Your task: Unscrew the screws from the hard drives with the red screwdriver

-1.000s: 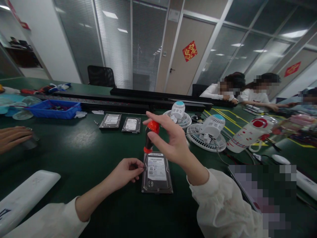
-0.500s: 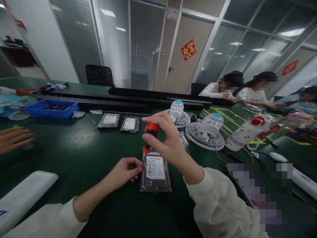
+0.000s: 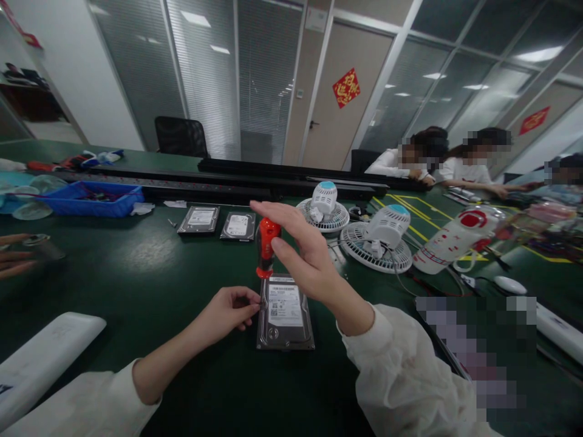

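A hard drive [image 3: 290,335] with a white label lies flat on the green table in front of me. Over its far left corner a screwdriver [image 3: 266,250] with a red and black handle stands nearly upright, its tip hidden. My right hand [image 3: 306,254] has its thumb against the handle and its long fingers stretched over the handle's top. The fingers of my left hand [image 3: 234,308] are pinched together at the drive's left edge; what lies between the fingertips is hard to see. Two more hard drives [image 3: 198,220] [image 3: 238,226] lie farther back.
White fans [image 3: 376,243] stand back right, beside a white and red bottle [image 3: 450,246]. A blue tray [image 3: 98,206] sits back left. A white oblong case [image 3: 54,358] lies front left. Another person's hand [image 3: 16,258] is at the left edge, near a small metallic object [image 3: 42,243].
My right thumb has moved from across the front of the handle to its right side, and the handle has shifted slightly left and up. My left hand stays at the drive's edge.
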`<state>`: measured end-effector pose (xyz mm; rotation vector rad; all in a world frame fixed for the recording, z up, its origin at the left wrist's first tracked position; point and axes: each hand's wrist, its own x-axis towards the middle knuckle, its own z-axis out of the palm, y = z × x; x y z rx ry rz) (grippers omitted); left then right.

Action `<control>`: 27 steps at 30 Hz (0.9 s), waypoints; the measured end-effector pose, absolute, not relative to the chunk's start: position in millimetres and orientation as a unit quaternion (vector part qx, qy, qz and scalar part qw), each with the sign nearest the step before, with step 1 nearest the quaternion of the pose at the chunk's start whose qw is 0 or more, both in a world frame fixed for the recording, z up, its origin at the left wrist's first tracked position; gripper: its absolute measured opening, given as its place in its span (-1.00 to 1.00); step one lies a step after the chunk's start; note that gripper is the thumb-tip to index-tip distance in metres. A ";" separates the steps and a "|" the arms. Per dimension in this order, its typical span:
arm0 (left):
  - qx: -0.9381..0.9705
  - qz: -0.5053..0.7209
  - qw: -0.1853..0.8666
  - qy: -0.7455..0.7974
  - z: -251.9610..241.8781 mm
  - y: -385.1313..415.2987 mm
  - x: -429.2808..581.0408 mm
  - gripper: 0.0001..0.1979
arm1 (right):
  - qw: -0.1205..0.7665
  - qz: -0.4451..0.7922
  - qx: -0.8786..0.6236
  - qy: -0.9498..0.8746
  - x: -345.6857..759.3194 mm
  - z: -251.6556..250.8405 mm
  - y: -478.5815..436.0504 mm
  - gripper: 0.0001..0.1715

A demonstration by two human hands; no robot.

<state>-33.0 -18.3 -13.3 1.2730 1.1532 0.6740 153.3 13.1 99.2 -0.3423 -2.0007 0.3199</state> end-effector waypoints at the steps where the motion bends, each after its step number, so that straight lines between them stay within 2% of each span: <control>1: 0.550 0.291 0.604 0.498 -13.7 -18.0 -33.1 -0.62 | 0.522 0.131 -0.144 -0.831 153.2 98.9 13.1 -0.60; 6: 0.552 0.294 0.602 0.496 -16.3 -16.7 -33.4 -0.63 | 0.532 0.105 -0.208 -0.814 153.3 98.0 12.8 -0.63; 10: 0.556 0.293 0.602 0.494 -17.1 -16.6 -34.4 -0.64 | 0.512 0.151 -0.164 -0.829 154.0 98.4 13.9 -0.57; 15: 0.560 0.289 0.603 0.488 -16.5 -16.7 -35.1 -0.66 | 0.551 0.103 -0.198 -0.804 153.6 98.1 13.9 -0.65; 20: 0.566 0.285 0.603 0.484 -17.7 -16.2 -36.0 -0.67 | 0.514 0.162 -0.164 -0.826 154.9 99.0 13.0 -0.59; 27: 0.568 0.284 0.603 0.483 -17.7 -16.6 -36.4 -0.65 | 0.531 0.125 -0.185 -0.817 154.4 97.2 14.6 -0.59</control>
